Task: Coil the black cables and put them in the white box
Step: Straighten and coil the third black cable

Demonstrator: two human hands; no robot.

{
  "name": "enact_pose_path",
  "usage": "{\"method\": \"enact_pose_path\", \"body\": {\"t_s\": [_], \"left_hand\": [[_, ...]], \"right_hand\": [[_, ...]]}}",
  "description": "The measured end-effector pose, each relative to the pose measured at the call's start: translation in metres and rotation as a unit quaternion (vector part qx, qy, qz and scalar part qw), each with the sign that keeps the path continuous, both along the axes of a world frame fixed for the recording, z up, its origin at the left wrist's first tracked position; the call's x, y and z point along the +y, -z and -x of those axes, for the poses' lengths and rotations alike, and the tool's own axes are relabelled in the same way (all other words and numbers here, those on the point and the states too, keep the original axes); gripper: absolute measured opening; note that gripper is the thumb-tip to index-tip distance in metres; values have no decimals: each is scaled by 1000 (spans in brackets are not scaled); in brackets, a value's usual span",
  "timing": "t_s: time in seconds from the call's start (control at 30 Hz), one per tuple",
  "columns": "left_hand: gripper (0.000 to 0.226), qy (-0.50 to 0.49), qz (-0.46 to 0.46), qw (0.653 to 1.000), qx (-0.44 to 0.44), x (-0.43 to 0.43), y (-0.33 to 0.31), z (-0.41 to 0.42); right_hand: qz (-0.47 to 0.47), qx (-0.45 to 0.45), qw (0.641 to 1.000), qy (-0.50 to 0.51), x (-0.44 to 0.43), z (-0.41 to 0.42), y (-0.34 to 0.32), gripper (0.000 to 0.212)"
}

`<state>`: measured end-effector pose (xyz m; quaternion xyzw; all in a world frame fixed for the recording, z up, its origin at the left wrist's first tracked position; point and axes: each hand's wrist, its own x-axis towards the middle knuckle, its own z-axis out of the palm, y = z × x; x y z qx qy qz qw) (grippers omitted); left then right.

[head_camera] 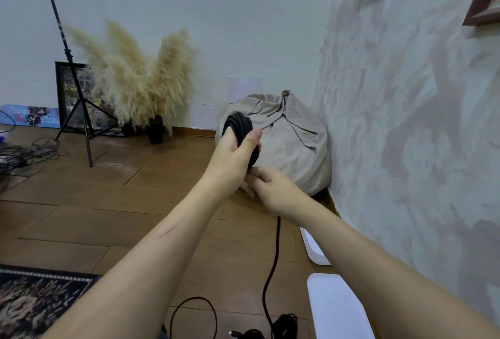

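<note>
The left hand (235,149) is gripping a black cable coil (239,125) raised above the floor, and the right hand (273,186) is pinching its loose tail (276,252). Coiling looks unfinished: the tail needs winding on before the coil goes into the white box (335,309) below.

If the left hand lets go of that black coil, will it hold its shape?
It would probably loosen: the coil shows no tie, and only the left hand grips it. The tail hangs in soft curves from the right hand, so it looks floppy, not springy. It is likely light, since one hand holds it up.
</note>
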<state>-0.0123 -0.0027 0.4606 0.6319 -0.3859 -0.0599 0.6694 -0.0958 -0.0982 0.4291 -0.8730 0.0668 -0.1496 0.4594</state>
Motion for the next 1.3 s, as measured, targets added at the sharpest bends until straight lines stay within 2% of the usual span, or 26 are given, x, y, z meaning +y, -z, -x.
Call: {"method": "enact_pose_path", "body": {"t_s": [0.17, 0.23, 0.37, 0.47, 0.53, 0.6, 0.67, 0.8, 0.97, 1.03, 1.13, 1.2, 1.3], "left_hand": [[37, -68, -77, 991, -82, -8, 17, -6], [35, -84, -108, 987, -87, -8, 21, -9], [34, -94, -147, 980, -98, -6, 30, -14], [32, -64, -141, 985, -73, -7, 33, -16], [43, -30, -147, 987, -51, -9, 35, -18], [62, 12, -150, 988, -35, -10, 36, -11], [68, 52, -142, 988, -19, -14, 36, -3], [61, 103, -131, 986, -18, -22, 38, 8], [23, 147, -144, 977, -59, -19, 37, 23], [18, 153, -145, 974, -79, -18, 38, 27], [30, 157, -134, 977, -54, -18, 38, 30], [23, 164, -125, 978, -37, -16, 36, 32], [32, 163, -112, 980, -19, -12, 31, 35]], "right_hand": [[40, 51, 998, -11, -4, 6, -14, 24], [47, 56, 997, -25, -5, 13, -21, 24], [-5, 98, 993, -62, -20, 26, -33, 26], [38, 100, 993, -52, -30, 35, -40, 23], [90, 56, 994, -18, -35, 37, -45, 24], [108, 10, 994, 5, -39, 39, -49, 25], [68, -17, 997, 21, -45, 40, -49, 30], [-35, -45, 998, 24, -51, 43, -42, 39], [-83, -75, 993, 29, -51, 45, -47, 49], [-99, -79, 991, 49, -53, 46, -48, 49], [-114, -82, 989, 44, -55, 48, -47, 47], [-124, -89, 988, 29, -57, 49, -47, 42], [-121, -88, 989, -10, -64, 51, -48, 17]]}}
